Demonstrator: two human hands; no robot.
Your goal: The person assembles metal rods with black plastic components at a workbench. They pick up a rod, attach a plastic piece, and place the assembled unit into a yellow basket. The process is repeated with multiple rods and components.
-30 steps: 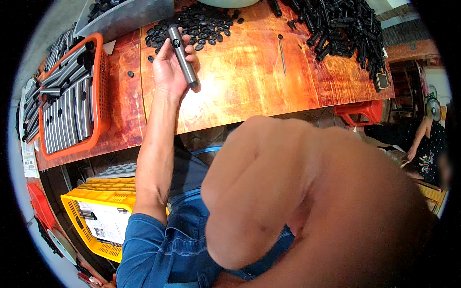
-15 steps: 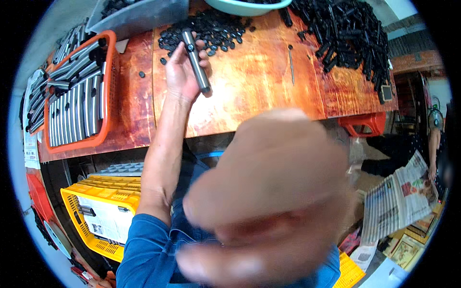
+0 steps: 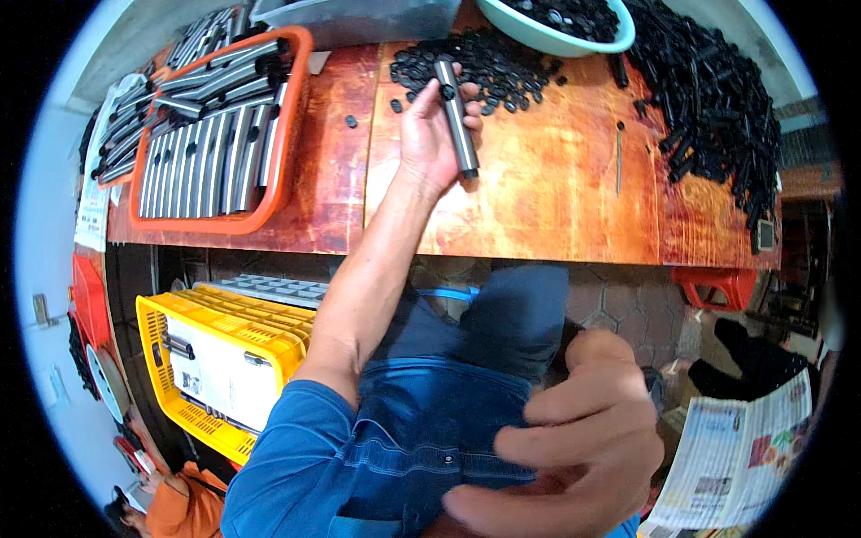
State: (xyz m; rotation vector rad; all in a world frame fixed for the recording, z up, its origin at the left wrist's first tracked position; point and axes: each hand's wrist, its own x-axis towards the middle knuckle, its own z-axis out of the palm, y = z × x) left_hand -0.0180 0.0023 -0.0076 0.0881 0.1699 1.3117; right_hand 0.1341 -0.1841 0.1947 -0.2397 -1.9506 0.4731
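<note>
My left hand (image 3: 426, 143) reaches over the table, its fingers closed around a shiny metal tube (image 3: 459, 134) with dark ends and a round black spot on its side. Just beyond that hand lies a spread of small black oval caps (image 3: 511, 76). Close to the camera, in front of my blue shirt, my right hand (image 3: 592, 430) hangs with its fingers apart and loosely bent, slightly blurred. Nothing shows in it. An orange basket (image 3: 296, 134) full of similar metal tubes (image 3: 193, 166) stands on the table to the left.
The wooden table (image 3: 538, 197) also bears a thin rod (image 3: 619, 161), a pale teal bowl (image 3: 538, 40) of black pieces, a grey bin (image 3: 359, 22) and a heap of black parts (image 3: 717, 117). Yellow crates (image 3: 278, 327) and newspaper (image 3: 735, 448) flank me. A person in orange (image 3: 184, 507) is at lower left.
My right hand has drawn down and away from the camera, uncovering my lap and the table's front edge. The view has shifted, and the tube stays in my left hand.
</note>
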